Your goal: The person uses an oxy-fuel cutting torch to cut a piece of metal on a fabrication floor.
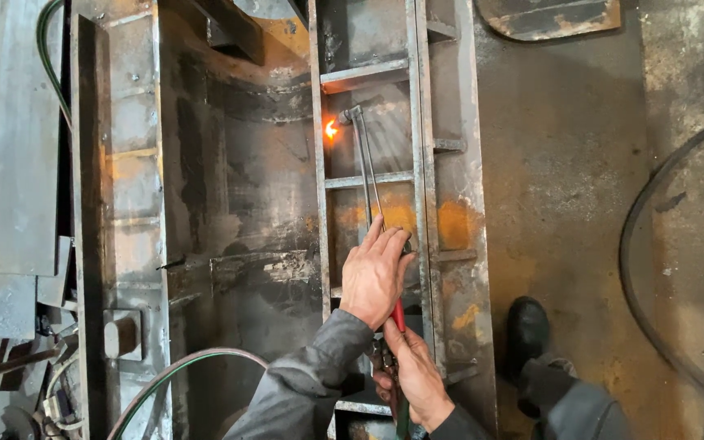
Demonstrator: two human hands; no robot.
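Both hands grip cutting torch (366,167): left hand (374,277) on tubes, right hand (417,376) on handle. Flame (331,129) heating frame upright (318,187); no finished cut visible.

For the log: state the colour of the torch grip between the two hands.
Red: a short red section of the torch handle shows between the left hand and right hand; head view.

Dim, sharp view; torch flame (331,129) glares orange on steel
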